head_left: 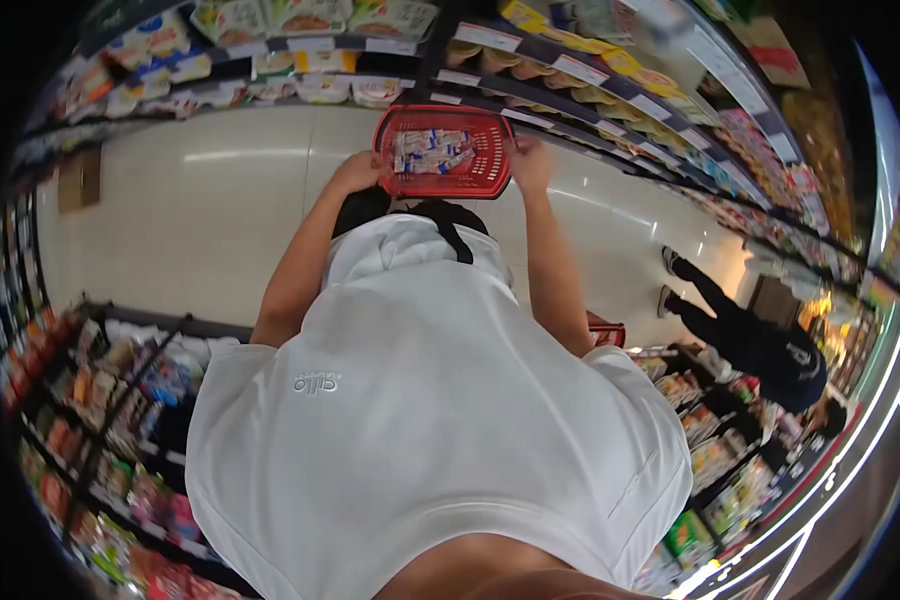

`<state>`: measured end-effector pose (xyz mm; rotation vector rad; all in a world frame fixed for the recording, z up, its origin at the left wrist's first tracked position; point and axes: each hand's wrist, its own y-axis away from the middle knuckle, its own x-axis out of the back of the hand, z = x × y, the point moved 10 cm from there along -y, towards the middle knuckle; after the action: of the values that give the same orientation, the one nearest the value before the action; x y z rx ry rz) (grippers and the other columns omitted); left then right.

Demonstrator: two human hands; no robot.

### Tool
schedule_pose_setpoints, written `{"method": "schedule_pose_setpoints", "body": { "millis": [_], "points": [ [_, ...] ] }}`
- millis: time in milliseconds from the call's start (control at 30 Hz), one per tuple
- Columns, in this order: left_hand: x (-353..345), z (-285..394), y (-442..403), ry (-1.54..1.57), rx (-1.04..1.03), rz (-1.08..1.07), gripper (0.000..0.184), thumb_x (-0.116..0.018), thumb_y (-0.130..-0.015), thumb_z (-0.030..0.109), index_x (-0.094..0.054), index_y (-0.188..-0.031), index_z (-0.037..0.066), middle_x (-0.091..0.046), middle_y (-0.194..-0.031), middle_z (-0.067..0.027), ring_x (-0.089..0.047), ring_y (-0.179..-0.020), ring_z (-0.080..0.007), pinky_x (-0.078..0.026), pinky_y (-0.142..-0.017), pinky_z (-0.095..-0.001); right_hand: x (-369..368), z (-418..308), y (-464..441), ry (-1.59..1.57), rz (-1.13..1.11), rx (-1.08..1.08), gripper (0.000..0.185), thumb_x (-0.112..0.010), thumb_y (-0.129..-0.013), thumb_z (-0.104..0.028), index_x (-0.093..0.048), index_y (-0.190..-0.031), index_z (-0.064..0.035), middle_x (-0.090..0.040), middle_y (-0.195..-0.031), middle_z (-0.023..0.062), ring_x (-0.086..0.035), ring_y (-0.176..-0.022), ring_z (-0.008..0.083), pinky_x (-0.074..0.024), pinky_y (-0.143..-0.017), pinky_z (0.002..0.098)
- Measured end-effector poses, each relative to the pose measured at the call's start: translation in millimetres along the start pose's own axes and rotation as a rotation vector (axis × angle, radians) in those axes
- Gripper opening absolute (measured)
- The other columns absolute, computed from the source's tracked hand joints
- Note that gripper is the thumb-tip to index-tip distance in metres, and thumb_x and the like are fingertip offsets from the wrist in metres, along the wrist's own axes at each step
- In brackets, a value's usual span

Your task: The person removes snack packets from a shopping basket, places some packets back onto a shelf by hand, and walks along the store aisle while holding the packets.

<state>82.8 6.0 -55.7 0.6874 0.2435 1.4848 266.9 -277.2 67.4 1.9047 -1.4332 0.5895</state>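
A red plastic shopping basket (395, 186) with a dark rim is held out in front of my body at the top middle of the view. My left hand (358, 172) is closed on its left end, fingers at the rim. At the opposite end my right hand (529, 163) grips the rim, slightly blurred. Inside the basket lie several small white-and-blue packets (432, 150) in clear wrapping; their kind is too small to read.
Shelves of packaged food (315, 45) run along the far side and to the right. Behind me stand more stocked racks (120, 400). A person in dark clothes (760, 345) stands at the right. A cardboard box (79, 180) sits left; part of another red basket (607, 334) shows near my right arm.
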Motion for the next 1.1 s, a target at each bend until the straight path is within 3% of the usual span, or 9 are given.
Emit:
{"method": "schedule_pose_setpoints", "body": {
  "millis": [167, 300, 333, 567, 633, 700, 867, 1000, 1100],
  "points": [
    [-66, -66, 76, -0.264, 0.263, -0.05, 0.032, -0.061, -0.081, 0.029, -0.067, -0.099, 0.003, -0.069, -0.087, -0.0149, -0.065, -0.085, -0.0302, -0.051, -0.077, -0.0368, -108, 103, 57, 0.328, -0.558, 0.083, 0.041, -0.07, -0.075, -0.036, -0.067, -0.098, -0.002, -0.068, -0.087, 0.0175, -0.067, -0.081, 0.0285, -0.0508, -0.076, 0.0373],
    [-102, -101, 100, -0.083, 0.286, 0.148, 0.03, -0.06, -0.082, 0.025, -0.066, -0.099, 0.001, -0.069, -0.087, -0.0137, -0.066, -0.086, -0.0284, -0.05, -0.078, -0.0356, -142, 133, 84, 0.477, -0.807, 0.126, 0.043, -0.071, -0.074, -0.036, -0.067, -0.1, -0.0026, -0.069, -0.086, 0.0169, -0.067, -0.084, 0.0276, -0.0503, -0.08, 0.0353],
    [-110, -107, 103, 0.003, 0.3, 0.195, 0.028, -0.06, -0.082, 0.024, -0.066, -0.097, 0.001, -0.069, -0.087, -0.0136, -0.066, -0.086, -0.0282, -0.051, -0.078, -0.0354, -148, 145, 87, 0.464, -0.887, 0.051, 0.04, -0.07, -0.073, -0.036, -0.067, -0.097, -0.0041, -0.066, -0.099, 0.0194, -0.063, -0.096, 0.0319, -0.0476, -0.087, 0.0381],
    [-160, -169, 60, 0.474, 0.377, 0.306, 0.02, -0.06, -0.081, 0.016, -0.065, -0.089, -0.001, -0.068, -0.077, -0.0113, -0.066, -0.067, -0.0216, -0.052, -0.065, -0.0334, -206, 190, 59, 0.517, -0.974, -0.004, 0.04, -0.072, -0.071, -0.034, -0.067, -0.098, -0.0047, -0.068, -0.091, 0.0179, -0.065, -0.091, 0.0289, -0.0495, -0.084, 0.0355],
    [-181, -193, 27, 0.492, 0.367, 0.251, 0.02, -0.058, -0.086, 0.014, -0.06, -0.096, -0.003, -0.066, -0.081, -0.0107, -0.064, -0.074, -0.0172, -0.052, -0.061, -0.0283, -237, 209, 42, 0.548, -0.997, -0.005, 0.04, -0.073, -0.071, -0.034, -0.067, -0.098, -0.0047, -0.068, -0.092, 0.0179, -0.065, -0.091, 0.0289, -0.0492, -0.085, 0.0356],
    [-200, -220, -12, 0.571, 0.333, 0.252, 0.021, -0.061, -0.08, 0.018, -0.063, -0.089, -0.001, -0.067, -0.073, -0.0112, -0.065, -0.061, -0.0199, -0.051, -0.06, -0.033, -276, 223, 27, 0.576, -1.026, 0.109, 0.038, -0.072, -0.074, -0.029, -0.065, -0.096, 0.0011, -0.068, -0.078, 0.013, -0.067, -0.072, 0.021, -0.0506, -0.071, 0.0328],
    [-198, -236, -104, 0.294, 0.253, 0.171, 0.031, -0.056, -0.083, 0.029, -0.064, -0.095, 0.002, -0.067, -0.093, -0.0156, -0.063, -0.093, -0.0328, -0.049, -0.082, -0.0425, -399, 262, -42, 0.649, -0.987, 0.091, 0.039, -0.07, -0.071, -0.032, -0.067, -0.096, -0.0019, -0.067, -0.096, 0.0195, -0.064, -0.094, 0.034, -0.0498, -0.082, 0.0407],
    [-200, -260, -154, 0.254, 0.214, 0.171, 0.03, -0.055, -0.085, 0.028, -0.06, -0.104, 0.004, -0.067, -0.095, -0.012, -0.062, -0.092, -0.0319, -0.049, -0.081, -0.0421, -501, 263, -85, 0.821, -0.952, 0.325, 0.029, -0.067, -0.073, -0.026, -0.068, -0.087, -0.0011, -0.065, -0.095, 0.0227, -0.063, -0.093, 0.036, -0.0497, -0.083, 0.0433],
    [-199, -250, -166, 0.129, 0.047, 0.038, 0.03, -0.056, -0.087, 0.028, -0.056, -0.108, 0.006, -0.067, -0.097, -0.009, -0.065, -0.085, -0.0276, -0.05, -0.079, -0.0386, -567, 298, -125, 0.934, -0.924, 0.47, 0.041, -0.07, -0.071, -0.029, -0.065, -0.103, -0.0038, -0.065, -0.102, 0.0202, -0.063, -0.095, 0.0354, -0.0499, -0.084, 0.0425]
  ]
}}
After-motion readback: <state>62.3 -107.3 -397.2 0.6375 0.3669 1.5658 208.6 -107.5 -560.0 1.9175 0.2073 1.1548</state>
